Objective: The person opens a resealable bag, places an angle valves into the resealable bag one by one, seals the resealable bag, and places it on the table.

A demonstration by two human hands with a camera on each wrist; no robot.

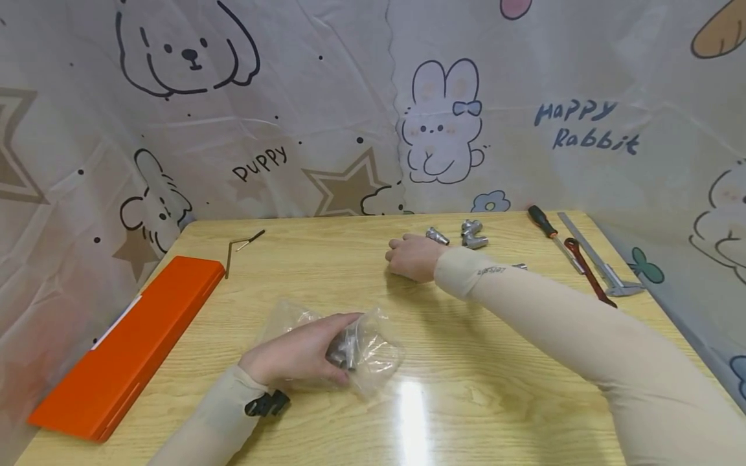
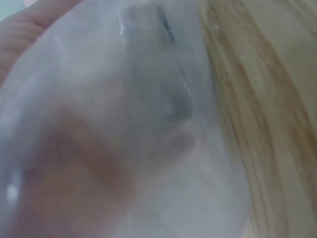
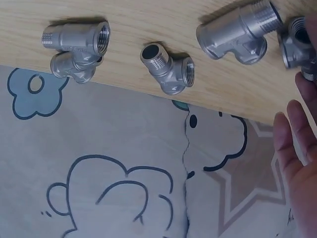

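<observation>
My left hand [image 1: 303, 349] grips a clear plastic bag [image 1: 381, 353], with metal fittings [image 1: 348, 349] showing through it by the thumb. The left wrist view is filled by the cloudy bag [image 2: 198, 198], with a blurred fitting [image 2: 153, 64] inside. Farther out, my right hand [image 1: 414, 257] is low over the table, fingers curled. In the right wrist view, its fingertips pinch a threaded pipe tee [image 3: 296, 47] at the right edge, partly cut off. Beside that lies a larger pipe tee [image 3: 237, 32], then a smaller tee [image 3: 168, 69] and a pair of fittings [image 3: 77, 42].
A long orange case [image 1: 134, 343] lies on the left, with hex keys [image 1: 236, 243] behind it. On the right are a screwdriver [image 1: 543, 221], a red wrench [image 1: 588, 272] and a caliper [image 1: 600, 259]. Another fitting [image 1: 520, 266] shows beyond the right sleeve. A printed curtain [image 1: 350, 97] hangs behind.
</observation>
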